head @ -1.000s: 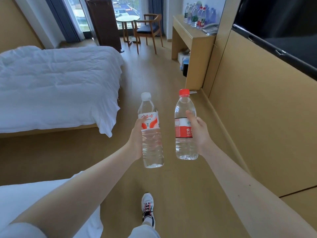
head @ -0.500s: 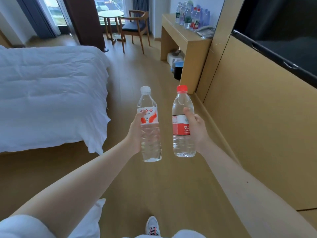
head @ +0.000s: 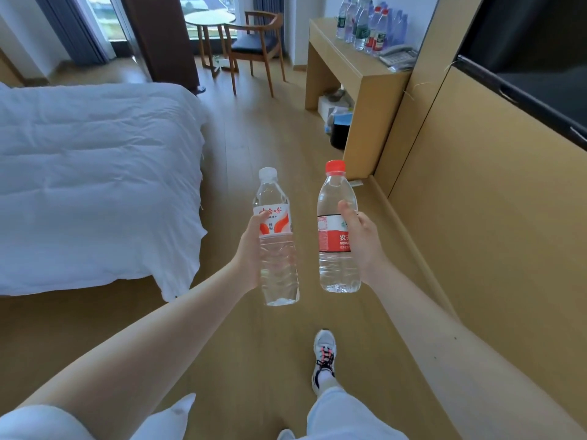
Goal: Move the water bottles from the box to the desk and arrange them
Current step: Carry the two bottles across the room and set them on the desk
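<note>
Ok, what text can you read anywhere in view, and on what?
"哈哈", red, on the white-cap bottle label; the left hand covers part of a character before it.
"农" and "NONG", white, on the red-cap bottle label; the right hand hides the rest.
Small print on both labels: too small.
Labels of the desk bottles: blurred.

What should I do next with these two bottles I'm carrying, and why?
Probably walk ahead to the desk: your left hand grips the white-capped bottle, your right hand the red-capped bottle, both upright, and the other bottles stand there, not yet within reach.
</note>
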`<state>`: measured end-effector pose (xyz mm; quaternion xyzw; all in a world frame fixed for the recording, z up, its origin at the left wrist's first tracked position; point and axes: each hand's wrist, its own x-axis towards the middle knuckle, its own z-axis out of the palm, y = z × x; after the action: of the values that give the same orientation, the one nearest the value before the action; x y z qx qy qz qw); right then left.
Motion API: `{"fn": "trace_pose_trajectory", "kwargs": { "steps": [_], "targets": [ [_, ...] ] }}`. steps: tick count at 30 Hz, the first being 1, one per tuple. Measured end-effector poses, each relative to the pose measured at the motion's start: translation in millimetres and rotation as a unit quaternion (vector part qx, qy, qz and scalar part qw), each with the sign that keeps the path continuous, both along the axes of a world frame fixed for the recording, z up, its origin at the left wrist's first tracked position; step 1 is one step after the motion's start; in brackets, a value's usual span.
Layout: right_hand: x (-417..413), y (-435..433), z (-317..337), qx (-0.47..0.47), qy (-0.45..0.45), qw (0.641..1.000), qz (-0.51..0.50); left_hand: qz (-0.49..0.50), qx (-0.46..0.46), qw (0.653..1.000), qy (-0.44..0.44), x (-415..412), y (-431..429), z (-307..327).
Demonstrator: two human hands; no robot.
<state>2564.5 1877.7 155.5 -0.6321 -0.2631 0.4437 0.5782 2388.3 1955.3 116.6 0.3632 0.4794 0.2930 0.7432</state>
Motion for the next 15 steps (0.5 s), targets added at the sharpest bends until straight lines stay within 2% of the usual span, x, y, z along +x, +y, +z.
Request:
{"fn": "trace_pose_trajectory", "kwargs": {
  "steps": [3,5,15],
  "targets": [
    [11.8,40.9,-5.6,-0.004,0.008,1.0,0.016,-0.023,-0.054,0.995,-0.083,8.6,29.7,9.2],
    [23.2,71.4,-7.0,-0.009,0.014,0.999,0.027,-0.023,-0.059,0.992,-0.107,17.7,56.7,8.9],
    [98.9,226.9,6.5,0.0,0.028,0.998,0.063,-0.005,-0.052,0.99,-0.131,89.0,189.3,19.5]
  ]
}}
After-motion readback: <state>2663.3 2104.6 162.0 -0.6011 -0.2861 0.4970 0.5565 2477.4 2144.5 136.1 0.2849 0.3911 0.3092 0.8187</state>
